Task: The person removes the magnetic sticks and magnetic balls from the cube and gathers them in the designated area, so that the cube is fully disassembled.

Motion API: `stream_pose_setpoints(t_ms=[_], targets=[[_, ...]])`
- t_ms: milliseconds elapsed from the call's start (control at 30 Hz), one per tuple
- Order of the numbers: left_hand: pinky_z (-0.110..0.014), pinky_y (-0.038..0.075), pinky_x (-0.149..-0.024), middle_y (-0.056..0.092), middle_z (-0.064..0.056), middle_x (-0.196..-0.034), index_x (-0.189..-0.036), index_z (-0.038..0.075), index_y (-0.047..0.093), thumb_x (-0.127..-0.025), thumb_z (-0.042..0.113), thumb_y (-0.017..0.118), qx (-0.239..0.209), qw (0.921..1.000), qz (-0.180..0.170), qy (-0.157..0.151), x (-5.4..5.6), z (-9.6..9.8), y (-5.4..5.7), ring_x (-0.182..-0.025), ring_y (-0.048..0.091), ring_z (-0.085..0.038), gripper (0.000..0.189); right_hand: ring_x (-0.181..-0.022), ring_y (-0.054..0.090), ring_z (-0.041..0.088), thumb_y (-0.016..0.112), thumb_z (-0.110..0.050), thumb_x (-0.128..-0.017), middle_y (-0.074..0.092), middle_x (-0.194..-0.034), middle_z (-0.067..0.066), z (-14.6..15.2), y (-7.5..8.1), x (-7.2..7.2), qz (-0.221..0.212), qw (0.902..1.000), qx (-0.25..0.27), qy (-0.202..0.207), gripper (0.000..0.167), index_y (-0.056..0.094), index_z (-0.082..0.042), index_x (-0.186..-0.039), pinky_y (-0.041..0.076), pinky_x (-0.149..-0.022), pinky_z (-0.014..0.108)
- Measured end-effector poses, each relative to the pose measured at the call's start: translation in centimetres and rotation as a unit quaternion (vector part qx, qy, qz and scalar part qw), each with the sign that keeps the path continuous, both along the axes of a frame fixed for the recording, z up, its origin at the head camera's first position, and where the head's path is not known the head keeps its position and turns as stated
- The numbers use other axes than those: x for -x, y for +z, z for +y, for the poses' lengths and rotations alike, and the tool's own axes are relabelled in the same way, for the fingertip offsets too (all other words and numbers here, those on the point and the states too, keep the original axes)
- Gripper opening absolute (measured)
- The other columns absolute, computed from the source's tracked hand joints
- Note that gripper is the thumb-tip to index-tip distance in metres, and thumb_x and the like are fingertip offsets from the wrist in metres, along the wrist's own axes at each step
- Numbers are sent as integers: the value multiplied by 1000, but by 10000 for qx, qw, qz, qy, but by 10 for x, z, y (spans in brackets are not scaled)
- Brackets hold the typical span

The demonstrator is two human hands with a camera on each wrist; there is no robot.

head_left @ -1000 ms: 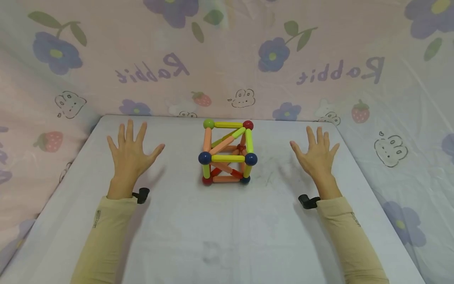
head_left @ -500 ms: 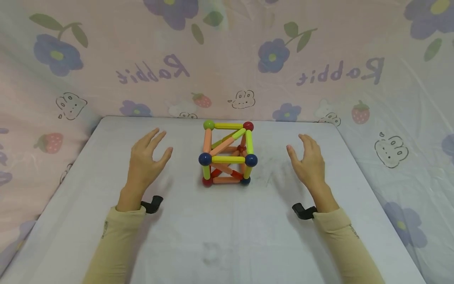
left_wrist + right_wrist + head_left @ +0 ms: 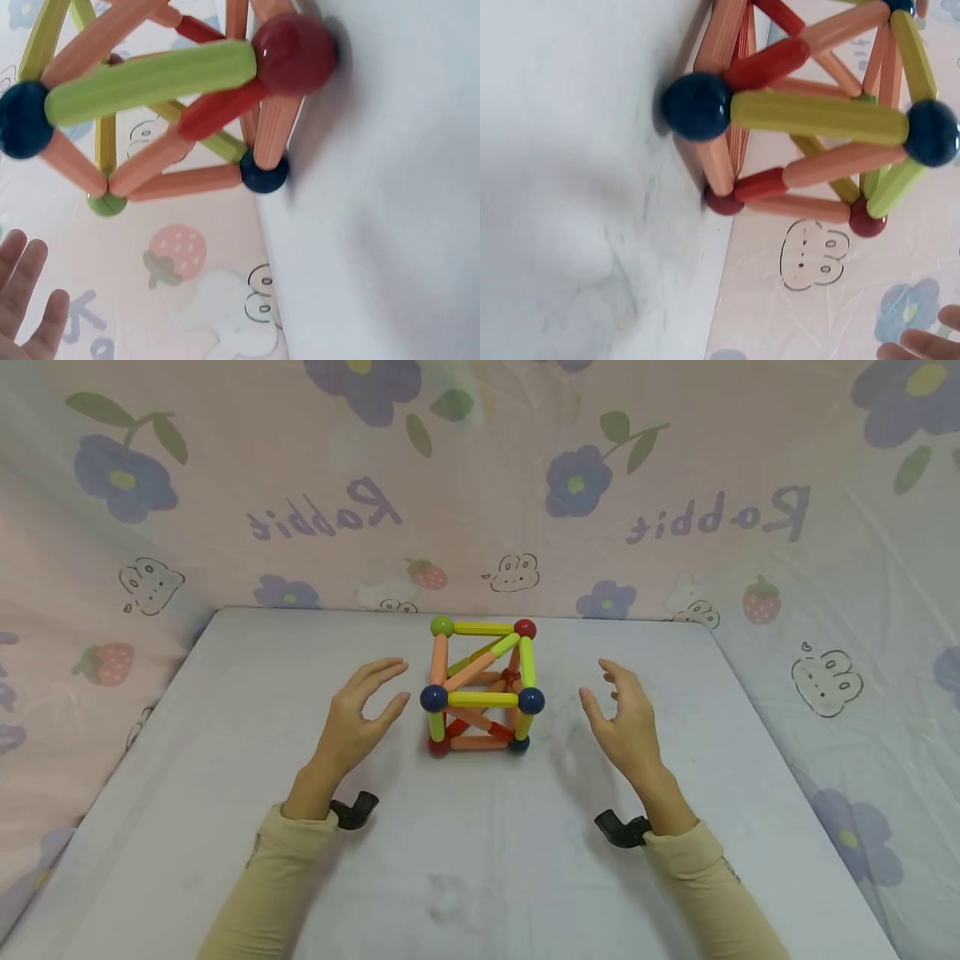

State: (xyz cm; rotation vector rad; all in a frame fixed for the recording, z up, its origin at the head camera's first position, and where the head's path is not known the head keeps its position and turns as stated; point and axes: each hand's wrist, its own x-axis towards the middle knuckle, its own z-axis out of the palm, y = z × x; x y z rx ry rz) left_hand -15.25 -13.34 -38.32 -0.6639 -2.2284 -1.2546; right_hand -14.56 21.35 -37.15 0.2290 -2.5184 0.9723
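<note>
A cube-shaped frame of magnetic rods and balls [image 3: 482, 699] stands on the white table, its rods yellow, green, orange and red, with diagonal rods across its faces. Blue, red and green balls join the corners; a red ball [image 3: 295, 54] is nearest in the left wrist view, a blue ball [image 3: 697, 106] in the right wrist view. To the left of the frame my left hand [image 3: 354, 727] hovers, fingers relaxed, fingertips a short gap from it. On the other side my right hand [image 3: 626, 722] faces it, loosely bent and a little farther away. Both hands hold nothing.
The white table [image 3: 465, 852] has faint smudges near its middle. A printed curtain [image 3: 480, 485] with flowers, rabbits and strawberries hangs behind it and along both sides. Each wrist wears a small black camera mount, the left one [image 3: 356, 811] and the right one [image 3: 622, 829].
Both hands have come inward toward the frame from either side, turning from spread, palm-down fingers to palms facing each other. The frame has stayed in place.
</note>
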Motion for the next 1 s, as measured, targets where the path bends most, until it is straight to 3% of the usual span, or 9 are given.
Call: stream_pose_setpoints(t_ms=[267,533,800,1000], targets=[[-8,33,-109,60,-16,-127,-124,0,62,-79,1,76,-26,9990,50,-434,0,18,-9,-122,56,-30,47,-114,58,35,68,-8,-88,58,-127,22,-24,-6,-6,278,9975,179,619,45,53,3,-129,55,-90,51],[-7,37,-106,60,-17,-123,-120,0,64,-76,1,79,-114,9985,228,-491,2,29,-16,-116,58,-29,47,-102,62,29,77,-9,-81,63,-117,16,-44,-9,-8,592,9929,131,1026,48,57,-1,-124,59,-76,42],[-6,40,-103,62,-17,-116,-116,-1,67,-73,-2,80,-137,9973,601,-401,3,32,-20,-108,61,-29,44,-82,58,20,81,-10,-76,63,-104,15,-59,-10,-6,715,9934,109,893,43,64,-1,-115,51,-57,27],[-6,42,-100,63,-17,-112,-114,-1,68,-73,-4,80,-173,9965,730,-375,4,31,-22,-104,62,-29,43,-72,56,18,81,-9,-76,60,-100,16,-66,-10,-5,683,9942,221,799,37,67,0,-110,49,-55,22]])
